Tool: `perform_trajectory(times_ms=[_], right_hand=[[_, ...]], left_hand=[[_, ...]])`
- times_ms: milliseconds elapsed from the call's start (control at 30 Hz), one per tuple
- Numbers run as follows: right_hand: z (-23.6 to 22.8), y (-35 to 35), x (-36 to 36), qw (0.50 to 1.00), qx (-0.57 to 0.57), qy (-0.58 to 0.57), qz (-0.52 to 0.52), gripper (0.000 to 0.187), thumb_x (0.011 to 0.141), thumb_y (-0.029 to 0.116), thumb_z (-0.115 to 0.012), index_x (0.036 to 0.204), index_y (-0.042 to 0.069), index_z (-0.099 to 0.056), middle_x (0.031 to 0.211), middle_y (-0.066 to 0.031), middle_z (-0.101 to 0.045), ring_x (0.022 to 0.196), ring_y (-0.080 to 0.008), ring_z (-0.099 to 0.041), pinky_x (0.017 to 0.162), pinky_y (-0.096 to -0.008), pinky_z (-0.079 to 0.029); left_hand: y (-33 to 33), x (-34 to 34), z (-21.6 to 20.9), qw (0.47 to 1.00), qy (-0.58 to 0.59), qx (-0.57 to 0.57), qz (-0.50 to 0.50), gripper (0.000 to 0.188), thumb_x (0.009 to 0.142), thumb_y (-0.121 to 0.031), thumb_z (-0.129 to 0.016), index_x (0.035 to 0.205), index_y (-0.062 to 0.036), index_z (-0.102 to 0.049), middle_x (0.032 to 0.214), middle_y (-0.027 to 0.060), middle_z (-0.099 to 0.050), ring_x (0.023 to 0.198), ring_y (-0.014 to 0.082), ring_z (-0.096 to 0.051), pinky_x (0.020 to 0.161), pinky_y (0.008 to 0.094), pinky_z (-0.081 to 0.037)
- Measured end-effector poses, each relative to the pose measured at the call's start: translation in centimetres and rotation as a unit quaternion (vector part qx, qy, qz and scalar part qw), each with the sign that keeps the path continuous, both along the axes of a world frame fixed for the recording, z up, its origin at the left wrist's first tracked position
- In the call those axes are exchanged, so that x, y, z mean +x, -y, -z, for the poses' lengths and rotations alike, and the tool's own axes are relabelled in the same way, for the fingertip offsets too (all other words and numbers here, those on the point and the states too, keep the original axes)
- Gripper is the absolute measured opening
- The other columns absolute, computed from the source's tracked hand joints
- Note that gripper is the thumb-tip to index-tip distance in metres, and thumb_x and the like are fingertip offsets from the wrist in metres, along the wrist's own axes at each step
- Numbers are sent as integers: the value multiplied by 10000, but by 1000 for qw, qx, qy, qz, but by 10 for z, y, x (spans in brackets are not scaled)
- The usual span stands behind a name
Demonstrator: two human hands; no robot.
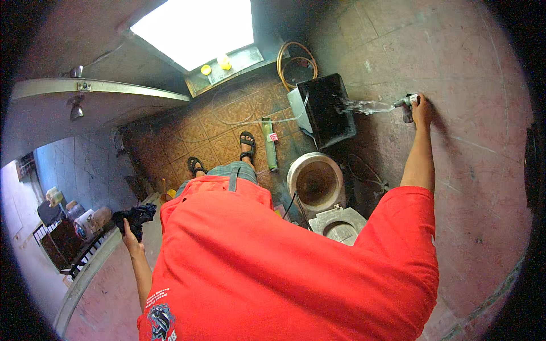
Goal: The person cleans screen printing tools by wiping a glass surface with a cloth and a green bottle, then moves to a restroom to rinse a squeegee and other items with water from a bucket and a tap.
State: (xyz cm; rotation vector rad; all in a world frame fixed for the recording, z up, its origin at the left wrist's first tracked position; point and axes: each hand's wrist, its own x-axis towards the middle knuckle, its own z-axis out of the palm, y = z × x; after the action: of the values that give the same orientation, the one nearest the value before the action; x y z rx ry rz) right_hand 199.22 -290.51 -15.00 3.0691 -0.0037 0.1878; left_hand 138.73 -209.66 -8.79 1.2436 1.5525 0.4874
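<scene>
My right hand [421, 111] reaches out to the wall at the right, its fingers closed round a tap [406, 102]. A stream of water [368, 107] runs from the spout into a black tub [322, 102]. In my left hand [131, 236], low at the left, is a bunched black cloth [137, 218]. Fingers and thumb are wrapped about its lower part, and it hangs clear of the tub. The water level inside the tub cannot be made out.
A toilet bowl [292, 176] with a stained inside stands below the tub. Beside it on the brown tiles [213, 128] lies a long green piece [269, 149]. A coiled hose [280, 63] rests behind the tub. A rack [68, 241] with containers is far left.
</scene>
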Motion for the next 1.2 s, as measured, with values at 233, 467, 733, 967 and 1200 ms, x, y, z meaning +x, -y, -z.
perform_trajectory(times_ms=[233, 467, 733, 967, 1200], right_hand=[[-8, -11, -3, 997, -16, -63, 37, 434, 791, 252, -590, 1168, 65, -484, 1074, -201, -565, 974, -369, -539, 813, -429, -429], [-1, -6, -3, 997, -34, 4, 75, 474, 772, 328, -601, 1134, 50, -476, 1070, -196, -558, 988, -366, -527, 810, -436, -423], [32, -265, -124, 909, 405, 67, -70, 517, 860, 273, -538, 1216, -54, -356, 1194, -222, -447, 1062, -311, -484, 901, -375, -393], [5, -599, -285, 622, 590, -444, -261, 425, 827, 205, -600, 1194, 53, -451, 1087, -132, -557, 933, -187, -566, 778, -309, -460], [-54, -749, -359, 646, 407, -523, -380, 359, 814, 306, -590, 1043, 32, -552, 793, -115, -627, 681, -171, -597, 611, -309, -479]], left_hand=[[4, -4, -9, 999, -48, -10, -9, 350, 764, -382, -660, 970, -109, -583, 823, -27, -589, 651, 91, -538, 522, 248, -407], [-7, -23, 9, 999, -42, -31, -14, 353, 763, -372, -660, 981, -104, -585, 855, -25, -592, 684, 101, -548, 527, 252, -413], [10, 21, 24, 994, 84, 11, 64, 442, 826, -308, -602, 1147, -16, -515, 1058, 26, -565, 914, 157, -538, 786, 276, -421], [35, 123, 18, 959, 82, 52, 265, 460, 794, -345, -634, 1092, -13, -525, 955, 99, -595, 860, 190, -552, 767, 322, -444], [-23, 103, -36, 970, 52, -39, 234, 522, 825, -475, -528, 1146, -64, -508, 956, 158, -616, 844, 255, -606, 763, 360, -463]])
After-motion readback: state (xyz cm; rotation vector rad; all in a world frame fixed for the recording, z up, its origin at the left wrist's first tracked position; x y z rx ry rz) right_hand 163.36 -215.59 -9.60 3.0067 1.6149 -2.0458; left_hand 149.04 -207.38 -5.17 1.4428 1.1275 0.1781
